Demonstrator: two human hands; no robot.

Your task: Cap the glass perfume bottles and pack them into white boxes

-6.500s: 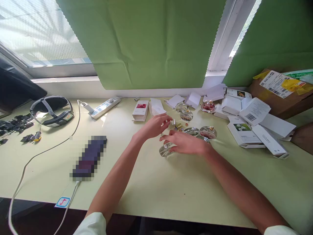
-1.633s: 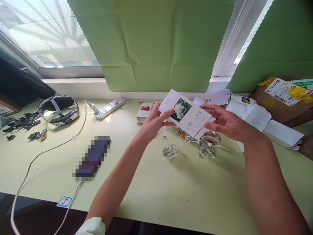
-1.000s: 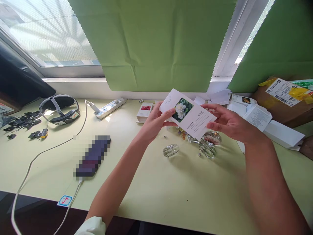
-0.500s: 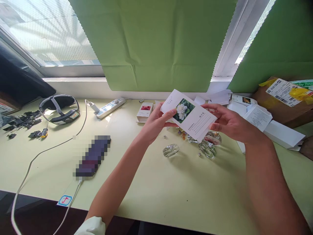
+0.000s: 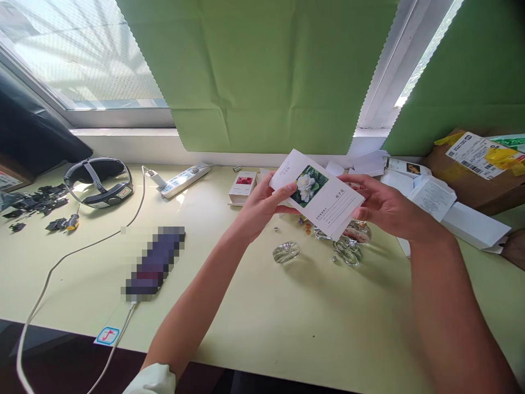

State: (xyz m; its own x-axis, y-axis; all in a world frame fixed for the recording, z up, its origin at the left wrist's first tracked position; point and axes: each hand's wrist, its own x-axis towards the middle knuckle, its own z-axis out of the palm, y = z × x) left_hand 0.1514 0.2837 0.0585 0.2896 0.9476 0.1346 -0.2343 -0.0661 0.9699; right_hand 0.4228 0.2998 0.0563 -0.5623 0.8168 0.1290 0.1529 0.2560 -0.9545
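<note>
Both hands hold a flat white carton [image 5: 318, 194] with a white flower picture above the table. My left hand [image 5: 262, 208] grips its left end, thumb on the front. My right hand [image 5: 383, 205] holds its right end, fingers curled around the edge. Below the carton, round glass bottles lie on the table: a clear one [image 5: 286, 251] nearest me, another clear one [image 5: 346, 250] and a pinkish one [image 5: 357, 232] to the right.
A small red-picture box [image 5: 242, 186] and a power strip [image 5: 185, 180] lie at the back. White cartons [image 5: 430, 197] and a brown parcel [image 5: 471, 169] crowd the right. A dark blurred object [image 5: 155, 262] with a cable, a head strap [image 5: 97, 182] and black parts [image 5: 33, 205] lie left.
Earlier both hands were low among the bottles on the table. Since then they picked up the flower carton and hold it up; over the last second it barely shifts.
</note>
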